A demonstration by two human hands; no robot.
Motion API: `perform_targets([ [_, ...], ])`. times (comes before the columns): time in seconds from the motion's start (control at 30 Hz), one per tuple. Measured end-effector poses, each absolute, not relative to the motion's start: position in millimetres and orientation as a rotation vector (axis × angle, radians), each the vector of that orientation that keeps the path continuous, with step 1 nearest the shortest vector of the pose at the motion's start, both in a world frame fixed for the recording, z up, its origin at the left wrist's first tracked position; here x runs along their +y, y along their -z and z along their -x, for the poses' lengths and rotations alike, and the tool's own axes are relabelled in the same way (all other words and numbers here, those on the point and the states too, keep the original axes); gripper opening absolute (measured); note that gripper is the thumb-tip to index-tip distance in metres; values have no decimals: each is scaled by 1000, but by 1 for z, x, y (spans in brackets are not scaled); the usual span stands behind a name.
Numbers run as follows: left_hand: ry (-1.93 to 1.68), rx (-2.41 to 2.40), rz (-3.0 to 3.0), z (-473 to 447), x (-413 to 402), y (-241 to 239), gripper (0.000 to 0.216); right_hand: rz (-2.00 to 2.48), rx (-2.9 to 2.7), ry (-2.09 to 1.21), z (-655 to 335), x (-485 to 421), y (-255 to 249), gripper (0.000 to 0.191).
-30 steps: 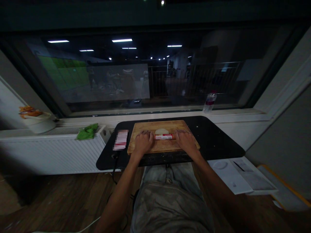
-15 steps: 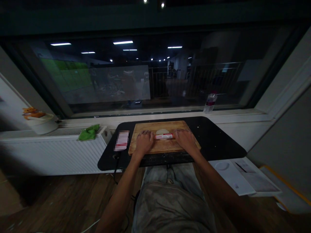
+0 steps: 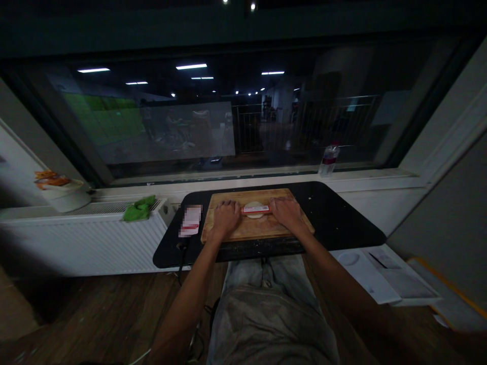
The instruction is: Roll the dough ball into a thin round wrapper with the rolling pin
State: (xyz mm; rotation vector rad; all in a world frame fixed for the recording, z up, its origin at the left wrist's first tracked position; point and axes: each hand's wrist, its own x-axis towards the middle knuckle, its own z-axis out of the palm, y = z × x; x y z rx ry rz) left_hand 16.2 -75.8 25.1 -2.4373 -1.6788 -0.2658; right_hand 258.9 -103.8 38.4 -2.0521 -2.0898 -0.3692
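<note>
A rolling pin with a red and white label lies crosswise over a round, flat piece of pale dough. The dough rests on a wooden cutting board. My left hand is closed over the pin's left end, and my right hand is closed over its right end. Part of the dough shows in front of the pin, with a thin strip visible behind it.
The board sits on a black table. Left of it lies a blurred pink and white packet. A green cloth and a white pot are on the radiator. A bottle stands on the windowsill.
Both hands have pushed the rolling pin slightly away from me across the dough. More of the dough now shows on the near side of the pin.
</note>
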Motion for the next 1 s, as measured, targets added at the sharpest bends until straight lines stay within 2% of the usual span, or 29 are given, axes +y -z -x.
perform_targets([
  [0.4, 144, -1715, 2425, -21, -63, -37, 33, 2121, -2120, 307, -260, -84, -41, 56],
  [0.83, 42, -1712, 2428, -19, -65, -36, 40, 2126, -2185, 285, -264, -86, -35, 59],
  [1.0, 34, -1659, 2443, -17, -71, -33, 42, 2097, -2160, 293, -265, -97, -32, 55],
])
